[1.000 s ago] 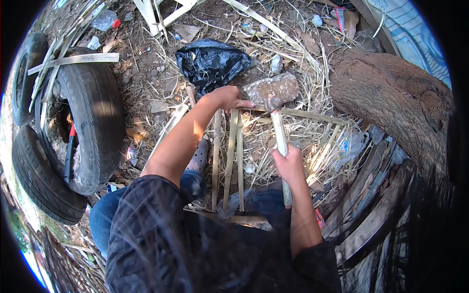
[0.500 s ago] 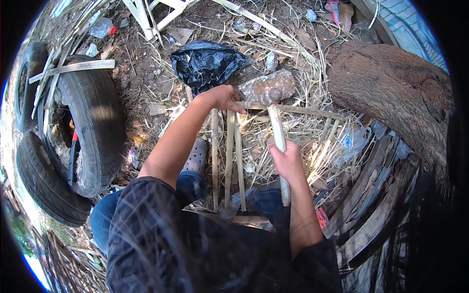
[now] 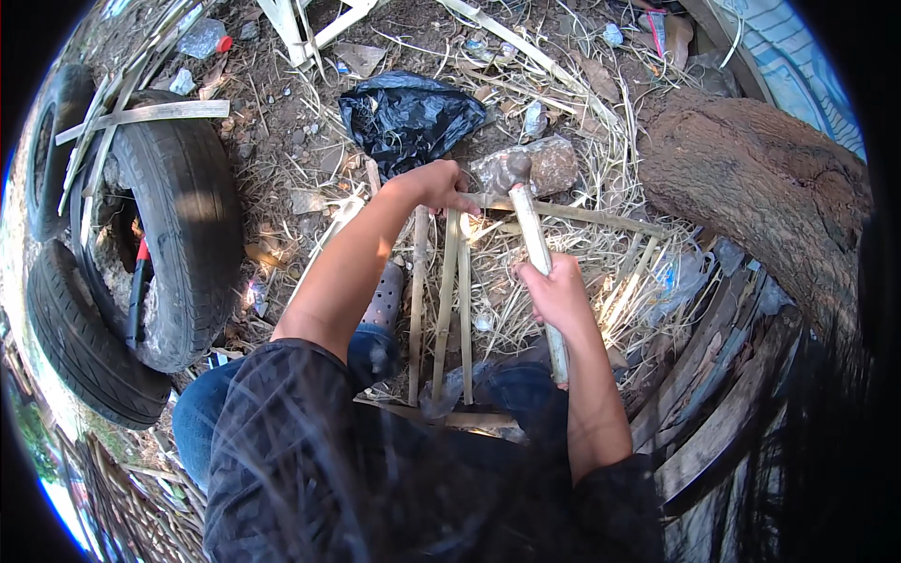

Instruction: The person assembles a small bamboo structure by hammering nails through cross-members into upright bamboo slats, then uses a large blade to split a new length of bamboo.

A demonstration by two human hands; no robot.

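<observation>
My right hand (image 3: 554, 289) is closed around the pale wooden handle of a hammer (image 3: 535, 230). Its dark rounded head points away from me, over the near left side of a rough stone. My left hand (image 3: 445, 188) pinches the left end of a crosswise bamboo slat (image 3: 582, 214), close to the hammer head. Its fingertips are partly hidden, and I cannot see whether a nail is there. Several lengthwise bamboo strips (image 3: 441, 310) run from beneath that slat towards a near crosspiece (image 3: 460, 418) by my legs, forming a frame on the ground.
Beyond my left hand lies a black plastic bag (image 3: 410, 120), with the stone (image 3: 544, 167) to its right. Old tyres (image 3: 178, 225) stand at the left. A thick log (image 3: 751, 169) occupies the right, above curved wooden planks (image 3: 713, 394). Dry shavings litter the soil.
The hammer head has shifted slightly left across the stone, nearer my left hand. My left hand keeps its hold on the slat. The whole view has shifted a little.
</observation>
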